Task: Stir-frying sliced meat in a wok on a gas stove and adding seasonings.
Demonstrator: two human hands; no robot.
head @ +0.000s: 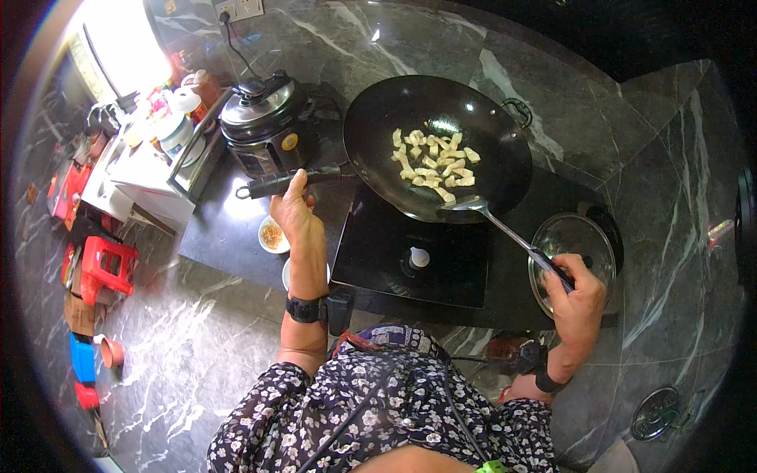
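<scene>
A large black wok (378, 154) sits over the back of a black induction cooktop (378, 248), tipped slightly. Pale chopped pieces of food (434, 159), perhaps fatty meat, are gathered in its middle. My left hand (294, 207) grips the wok's black handle (324, 174) with the thumb on top. In my right hand (573, 298) is the dark grip of a metal spatula (513, 233); its blade touches the wok's near inner wall beside the lowest pieces. Below the right hand lies a glass lid (547, 236), partly covered by that hand.
A pressure cooker (260, 124) stands left of the wok, plugged in at the wall. A small bowl of shredded food (272, 235) and another white bowl (288, 275) sit by my left arm. A white cabinet (148, 198) carries bottles and jars. A red stool (109, 269) stands on the floor.
</scene>
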